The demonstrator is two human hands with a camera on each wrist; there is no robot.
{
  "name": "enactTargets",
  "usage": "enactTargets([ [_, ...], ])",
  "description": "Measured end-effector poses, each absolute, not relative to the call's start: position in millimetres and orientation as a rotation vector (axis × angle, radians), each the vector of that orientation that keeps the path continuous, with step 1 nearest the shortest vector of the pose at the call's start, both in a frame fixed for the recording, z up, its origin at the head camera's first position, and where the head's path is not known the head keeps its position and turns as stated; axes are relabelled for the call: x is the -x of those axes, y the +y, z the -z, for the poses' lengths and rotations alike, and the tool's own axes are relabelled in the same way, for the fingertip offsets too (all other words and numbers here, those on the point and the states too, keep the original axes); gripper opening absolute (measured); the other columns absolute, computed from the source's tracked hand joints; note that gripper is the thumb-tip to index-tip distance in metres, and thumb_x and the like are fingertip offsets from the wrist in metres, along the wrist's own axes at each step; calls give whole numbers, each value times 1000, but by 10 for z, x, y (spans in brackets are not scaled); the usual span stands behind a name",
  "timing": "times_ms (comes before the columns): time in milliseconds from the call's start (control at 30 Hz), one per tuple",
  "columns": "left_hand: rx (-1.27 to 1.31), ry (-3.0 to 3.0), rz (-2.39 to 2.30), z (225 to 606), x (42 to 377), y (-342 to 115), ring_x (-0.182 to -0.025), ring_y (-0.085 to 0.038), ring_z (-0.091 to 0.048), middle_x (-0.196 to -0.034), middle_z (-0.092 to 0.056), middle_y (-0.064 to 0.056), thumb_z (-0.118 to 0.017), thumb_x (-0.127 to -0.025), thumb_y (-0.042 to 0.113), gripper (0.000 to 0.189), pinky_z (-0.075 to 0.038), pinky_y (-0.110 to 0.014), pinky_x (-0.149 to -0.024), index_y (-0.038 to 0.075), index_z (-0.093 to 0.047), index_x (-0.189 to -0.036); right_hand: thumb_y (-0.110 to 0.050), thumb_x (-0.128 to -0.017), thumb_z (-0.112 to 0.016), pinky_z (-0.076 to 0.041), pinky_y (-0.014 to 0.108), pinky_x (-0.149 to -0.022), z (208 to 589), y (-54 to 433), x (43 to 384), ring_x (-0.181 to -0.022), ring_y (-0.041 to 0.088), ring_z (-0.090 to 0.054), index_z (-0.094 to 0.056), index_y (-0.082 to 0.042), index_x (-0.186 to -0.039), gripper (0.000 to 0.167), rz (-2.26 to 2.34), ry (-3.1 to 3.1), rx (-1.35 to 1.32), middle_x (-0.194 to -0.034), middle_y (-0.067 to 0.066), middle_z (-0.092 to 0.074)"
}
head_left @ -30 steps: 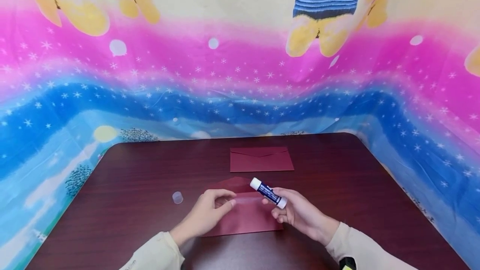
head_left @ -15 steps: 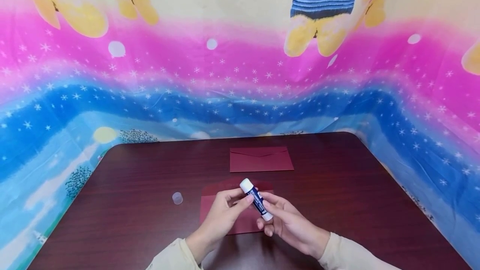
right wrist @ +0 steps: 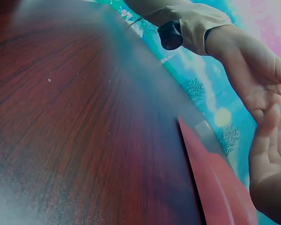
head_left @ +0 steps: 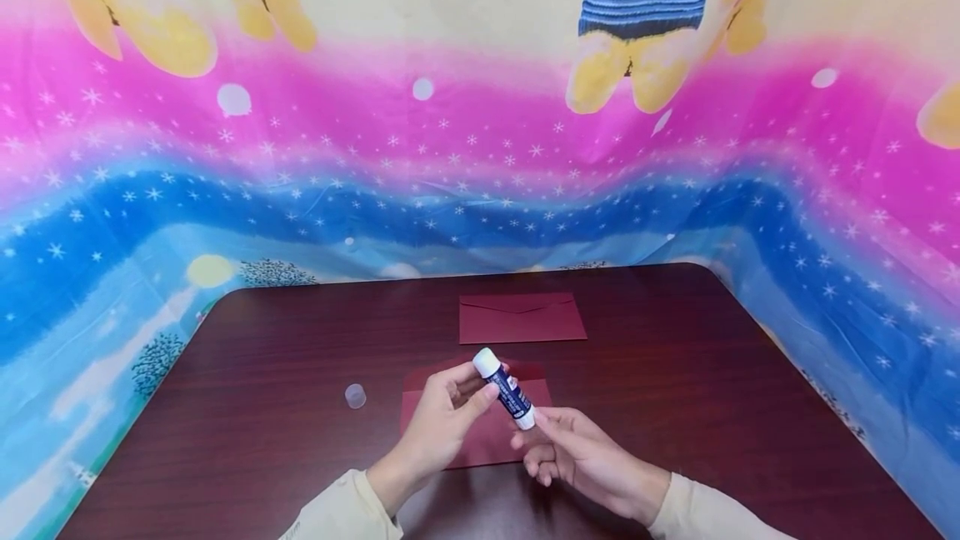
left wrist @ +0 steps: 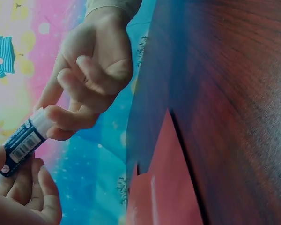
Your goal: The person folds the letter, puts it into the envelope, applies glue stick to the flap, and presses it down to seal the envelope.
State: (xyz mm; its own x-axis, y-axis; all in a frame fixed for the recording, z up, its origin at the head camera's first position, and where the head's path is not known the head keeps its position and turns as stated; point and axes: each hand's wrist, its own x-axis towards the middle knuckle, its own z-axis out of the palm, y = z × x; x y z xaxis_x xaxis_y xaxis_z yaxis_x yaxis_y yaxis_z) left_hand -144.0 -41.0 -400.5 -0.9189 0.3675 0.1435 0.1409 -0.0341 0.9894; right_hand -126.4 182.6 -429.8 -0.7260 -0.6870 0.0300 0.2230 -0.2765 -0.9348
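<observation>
My left hand [head_left: 437,422] grips the dark blue body of a white-ended glue stick [head_left: 512,392], its white top tilted up to the left. With thumb and fingertips, my right hand [head_left: 592,458] pinches the white lower end; the left wrist view shows this hold, along with a barcode on the label. Both hands are raised over a dark red envelope [head_left: 491,444] that lies flap-up on the table, partly hidden by them. A pale glossy strip runs along this envelope in the left wrist view.
A clear cap [head_left: 355,396] lies left of the hands on the dark wooden table [head_left: 300,340]. Behind them is a second red envelope [head_left: 522,325], its flap folded down. A printed cloth [head_left: 420,148] hangs around the table's back and sides.
The glue stick was in my right hand alone; my left hand has come in from the envelope and taken its body. My right hand has slid down to the lower end.
</observation>
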Motion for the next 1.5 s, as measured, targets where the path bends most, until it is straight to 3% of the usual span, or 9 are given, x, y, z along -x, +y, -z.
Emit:
enactTargets([
  [133,-574,2082,-2109,4035,1429,-385,-103,0,-68,-121,-70,-28,-62,-101,14,38,-52,-21,-95,-9,-60,-131,-11,-102,-57,-50,17,-59,4278,1783,1260,-68,1,-63,-58,-7,-104,4,2044,1769,574,-86,-10,-70],
  [200,-568,2087,-2122,4045,1420,-376,-100,0,-68,-118,-71,-29,-62,-100,13,37,-52,-22,-94,-10,-61,-129,-7,-97,-63,-50,20,-56,4269,1765,1263,-64,3,-62,-55,0,-104,13,2024,1916,593,-83,-9,-69],
  [300,-562,2078,-2132,4048,1413,-365,-100,-1,-69,-118,-71,-28,-63,-99,13,36,-52,-21,-94,-9,-62,-128,-12,-104,-54,-52,21,-58,4254,1780,1267,-68,4,-65,-56,2,-113,17,2016,1845,641,-92,-7,-72],
  [433,-592,2053,-2150,4041,1408,-353,-101,-1,-69,-120,-70,-28,-63,-99,12,37,-52,-20,-95,-10,-62,-129,-23,-112,-34,-52,16,-64,4254,1839,1281,-75,2,-66,-63,-7,-116,34,2013,1592,613,-100,-7,-74],
  [633,-623,2052,-2160,4055,1393,-335,-100,0,-69,-117,-70,-30,-64,-99,11,35,-53,-21,-93,-10,-63,-126,-11,-102,-57,-51,17,-62,4241,1852,1287,-69,0,-62,-63,-14,-113,13,2028,1823,551,-89,-11,-70],
  [867,-591,2045,-2181,4050,1384,-319,-100,0,-70,-117,-71,-28,-64,-99,11,34,-53,-20,-94,-9,-64,-126,-18,-111,-37,-53,17,-66,4218,1877,1271,-75,1,-65,-64,-10,-117,29,2006,1651,658,-100,-8,-74],
  [1000,-633,2054,-2179,4062,1372,-313,-99,0,-70,-116,-70,-30,-63,-99,10,35,-53,-20,-94,-12,-62,-126,-7,-102,-57,-53,18,-62,4202,1846,1268,-68,1,-63,-60,-6,-108,7,2009,1863,603,-88,-10,-70],
  [1167,-568,2065,-2175,4060,1357,-295,-96,1,-70,-114,-72,-29,-66,-98,11,37,-53,-19,-92,-12,-63,-125,-2,-90,-71,-54,24,-56,4202,1783,1253,-64,3,-64,-48,3,-104,27,2011,2083,545,-87,-9,-67],
  [1500,-489,2146,-2139,4097,1344,-296,-87,-2,-70,-104,-76,-24,-71,-94,14,28,-55,-21,-82,-2,-71,-117,2,-100,-54,-57,27,-55,4240,1749,1254,-66,2,-66,-54,17,-123,27,2045,2051,852,-94,-10,-73],
])
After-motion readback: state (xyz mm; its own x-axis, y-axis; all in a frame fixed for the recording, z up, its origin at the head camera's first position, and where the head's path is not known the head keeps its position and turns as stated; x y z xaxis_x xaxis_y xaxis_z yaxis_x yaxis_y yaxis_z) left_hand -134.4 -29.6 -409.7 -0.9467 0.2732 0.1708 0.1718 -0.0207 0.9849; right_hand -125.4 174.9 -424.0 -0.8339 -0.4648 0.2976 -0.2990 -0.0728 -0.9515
